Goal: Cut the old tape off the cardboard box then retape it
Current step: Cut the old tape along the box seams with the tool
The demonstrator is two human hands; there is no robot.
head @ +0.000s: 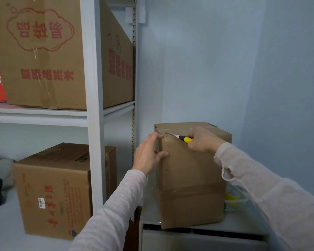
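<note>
A tall brown cardboard box (190, 178) stands on a grey cabinet top (243, 221), with clear old tape across its top and a band around its lower half. My right hand (203, 140) grips a yellow-handled utility knife (184, 139), its blade lying at the box's top front edge near the left corner. My left hand (149, 153) braces the box's upper left corner, fingers along the left side and thumb on the front face.
A white metal shelving unit (94, 113) stands to the left, holding a large printed carton (49, 51) above and a smaller carton (56, 187) below. A yellow object (232, 196) lies behind the box on the right. Pale blue walls close in behind.
</note>
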